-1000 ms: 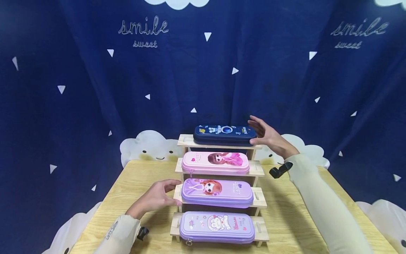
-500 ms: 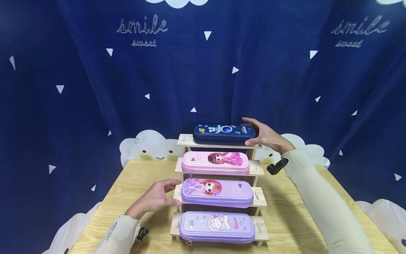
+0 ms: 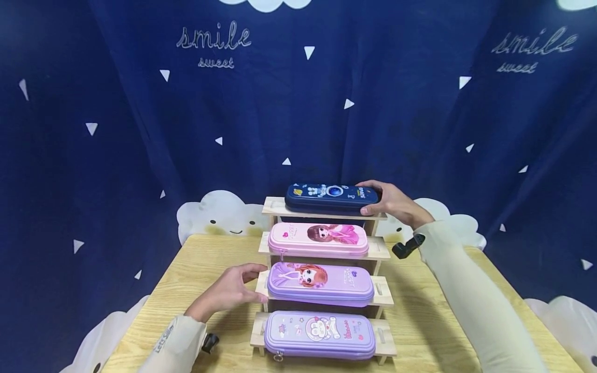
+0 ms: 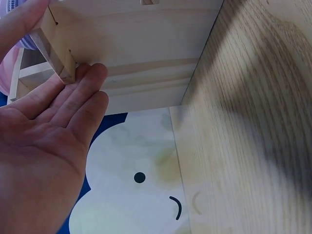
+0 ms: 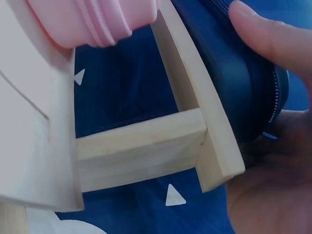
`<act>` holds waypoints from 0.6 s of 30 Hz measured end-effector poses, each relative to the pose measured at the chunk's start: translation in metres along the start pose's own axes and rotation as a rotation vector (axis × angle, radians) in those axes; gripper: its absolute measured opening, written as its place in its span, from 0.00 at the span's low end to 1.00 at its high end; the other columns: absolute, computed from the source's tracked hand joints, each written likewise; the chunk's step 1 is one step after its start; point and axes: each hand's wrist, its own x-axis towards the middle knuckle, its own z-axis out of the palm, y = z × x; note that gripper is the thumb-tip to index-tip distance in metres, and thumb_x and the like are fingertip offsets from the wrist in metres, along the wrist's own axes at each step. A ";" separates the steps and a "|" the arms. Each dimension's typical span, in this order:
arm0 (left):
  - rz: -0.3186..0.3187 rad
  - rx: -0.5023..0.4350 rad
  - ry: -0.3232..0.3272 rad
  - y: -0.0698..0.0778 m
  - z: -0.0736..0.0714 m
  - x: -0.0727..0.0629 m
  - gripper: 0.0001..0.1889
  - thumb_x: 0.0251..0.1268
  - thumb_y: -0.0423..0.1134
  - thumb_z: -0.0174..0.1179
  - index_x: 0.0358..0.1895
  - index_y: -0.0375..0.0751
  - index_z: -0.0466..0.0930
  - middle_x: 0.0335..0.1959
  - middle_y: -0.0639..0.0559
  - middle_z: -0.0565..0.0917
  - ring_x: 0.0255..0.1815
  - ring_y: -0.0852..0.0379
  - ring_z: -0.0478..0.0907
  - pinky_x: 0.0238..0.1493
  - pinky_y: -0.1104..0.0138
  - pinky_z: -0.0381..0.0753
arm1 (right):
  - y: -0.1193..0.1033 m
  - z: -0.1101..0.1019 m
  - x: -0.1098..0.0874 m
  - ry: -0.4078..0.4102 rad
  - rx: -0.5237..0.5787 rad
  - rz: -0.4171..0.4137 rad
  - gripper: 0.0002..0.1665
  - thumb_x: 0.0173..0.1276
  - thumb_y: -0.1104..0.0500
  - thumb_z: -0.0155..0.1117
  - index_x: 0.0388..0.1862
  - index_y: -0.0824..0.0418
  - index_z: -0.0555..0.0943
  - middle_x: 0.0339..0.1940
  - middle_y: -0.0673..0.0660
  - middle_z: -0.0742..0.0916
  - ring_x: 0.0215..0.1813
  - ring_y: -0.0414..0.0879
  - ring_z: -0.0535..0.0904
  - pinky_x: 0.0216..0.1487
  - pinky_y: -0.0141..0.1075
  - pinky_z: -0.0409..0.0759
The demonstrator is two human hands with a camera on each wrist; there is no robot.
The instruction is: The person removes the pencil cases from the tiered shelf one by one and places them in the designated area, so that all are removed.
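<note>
A stepped wooden rack (image 3: 383,290) bears a zippered pencil case on each tier. On the top tier lies a navy space-print pencil case (image 3: 326,199); my right hand (image 3: 396,203) grips its right end, thumb along the front side and fingers behind. The zipper edge beside the thumb shows in the right wrist view. My left hand (image 3: 233,290) pinches the left end of the second-lowest tier, thumb above and fingers (image 4: 85,95) at its underside. Below the navy case are a pink pencil case (image 3: 317,239), a purple girl-print case (image 3: 322,283) and a lilac bunny-print case (image 3: 322,334).
The rack stands on a wood-grain table (image 3: 205,254). Behind it hangs a dark blue curtain (image 3: 261,114) printed with white triangles and clouds. Both sleeved wrists wear small black cameras (image 3: 408,246).
My right hand has moved left onto the end of the navy pencil case and its fingers have closed round it. My left hand keeps its hold on the rack.
</note>
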 end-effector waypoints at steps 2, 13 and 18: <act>0.000 -0.003 -0.002 0.000 0.000 0.000 0.40 0.45 0.45 0.81 0.65 0.38 0.76 0.63 0.40 0.83 0.66 0.41 0.80 0.71 0.48 0.76 | 0.001 0.000 -0.002 0.019 0.016 -0.011 0.48 0.55 0.51 0.79 0.74 0.53 0.69 0.66 0.65 0.78 0.65 0.61 0.73 0.65 0.45 0.73; -0.011 0.026 0.003 0.000 0.000 0.001 0.40 0.46 0.45 0.81 0.66 0.40 0.76 0.64 0.42 0.82 0.67 0.41 0.79 0.72 0.47 0.75 | -0.006 -0.002 -0.029 0.189 0.103 -0.131 0.40 0.59 0.60 0.75 0.71 0.59 0.71 0.60 0.58 0.79 0.56 0.48 0.75 0.51 0.26 0.79; -0.018 0.026 0.012 -0.001 0.000 0.000 0.39 0.46 0.44 0.81 0.66 0.41 0.77 0.64 0.43 0.82 0.67 0.41 0.79 0.72 0.48 0.75 | -0.016 -0.007 -0.054 0.287 0.115 -0.167 0.38 0.61 0.62 0.73 0.70 0.61 0.69 0.58 0.52 0.76 0.56 0.45 0.74 0.48 0.23 0.81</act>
